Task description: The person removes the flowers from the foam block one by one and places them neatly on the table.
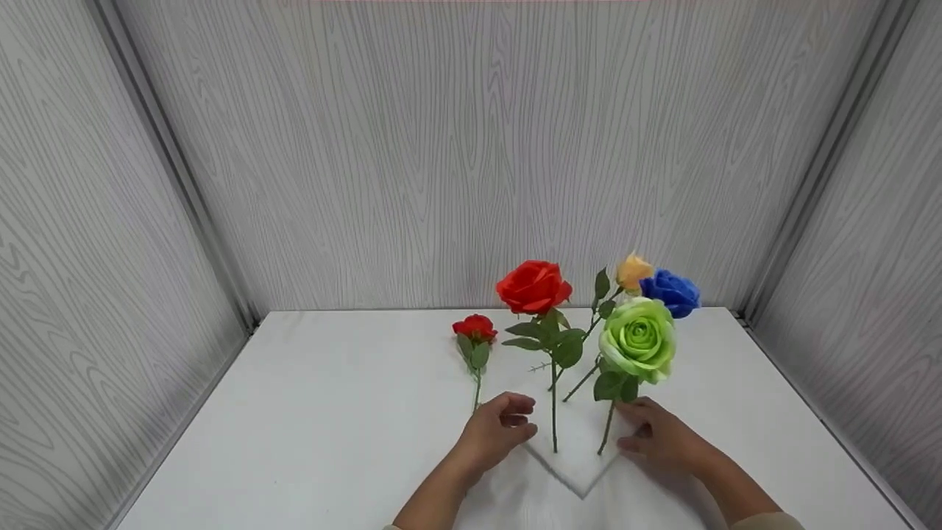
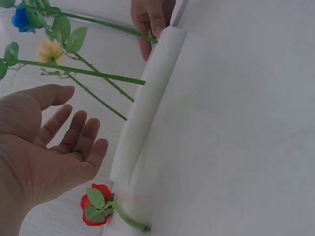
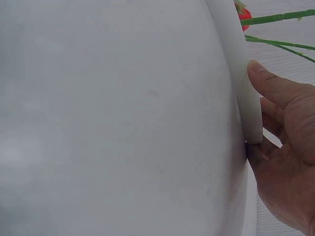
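Observation:
A white slab (image 2: 150,103), its near corner facing me in the head view, has several artificial roses standing in it. They are a large red rose (image 1: 533,285), a light green rose (image 1: 639,338), a blue rose (image 1: 670,292) and a yellow-orange rose (image 1: 633,272). My right hand (image 1: 666,439) grips the slab's right corner; the right wrist view has the thumb (image 3: 261,73) along its edge and other fingers beneath. Beside the left corner, my left hand (image 1: 494,430) holds nothing, its fingers loosely bent and apart from the slab in the left wrist view.
A smaller red rose (image 1: 476,329) lies on the white table (image 1: 331,412) left of the slab, its stem running toward my left hand. Grey wood-grain panels (image 1: 412,147) enclose the table at the back and both sides.

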`<state>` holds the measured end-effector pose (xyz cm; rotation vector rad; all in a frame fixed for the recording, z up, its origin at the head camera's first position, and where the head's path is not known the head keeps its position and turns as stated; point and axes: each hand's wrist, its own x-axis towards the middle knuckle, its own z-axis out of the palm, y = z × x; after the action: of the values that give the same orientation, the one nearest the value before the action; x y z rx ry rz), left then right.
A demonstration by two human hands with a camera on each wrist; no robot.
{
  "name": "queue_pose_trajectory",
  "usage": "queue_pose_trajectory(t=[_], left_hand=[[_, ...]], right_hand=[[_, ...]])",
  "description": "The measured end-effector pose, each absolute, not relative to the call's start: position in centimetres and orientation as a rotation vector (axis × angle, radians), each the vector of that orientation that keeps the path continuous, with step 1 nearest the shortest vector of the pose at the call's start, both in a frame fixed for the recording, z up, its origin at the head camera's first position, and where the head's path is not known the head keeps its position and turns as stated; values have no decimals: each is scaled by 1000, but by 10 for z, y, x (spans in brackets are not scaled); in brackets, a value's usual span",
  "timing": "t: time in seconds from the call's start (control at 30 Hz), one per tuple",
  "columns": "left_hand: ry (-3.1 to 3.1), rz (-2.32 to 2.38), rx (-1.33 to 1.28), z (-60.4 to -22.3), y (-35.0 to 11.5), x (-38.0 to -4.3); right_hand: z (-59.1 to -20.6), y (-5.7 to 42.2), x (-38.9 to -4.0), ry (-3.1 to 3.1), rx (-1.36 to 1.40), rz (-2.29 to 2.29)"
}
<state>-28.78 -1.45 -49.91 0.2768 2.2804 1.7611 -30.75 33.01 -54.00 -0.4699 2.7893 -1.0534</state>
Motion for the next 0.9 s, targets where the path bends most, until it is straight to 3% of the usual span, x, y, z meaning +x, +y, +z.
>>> queue_pose_trajectory(t=[0.33,0.9], left_hand=[[2044,1891,327,-507,-4,-290],[1807,2146,107,-522,20,-287]], right_hand=[[-539,329,-306,2794,-452,-1057],[-541,330,-307,2791,-464,-1067]])
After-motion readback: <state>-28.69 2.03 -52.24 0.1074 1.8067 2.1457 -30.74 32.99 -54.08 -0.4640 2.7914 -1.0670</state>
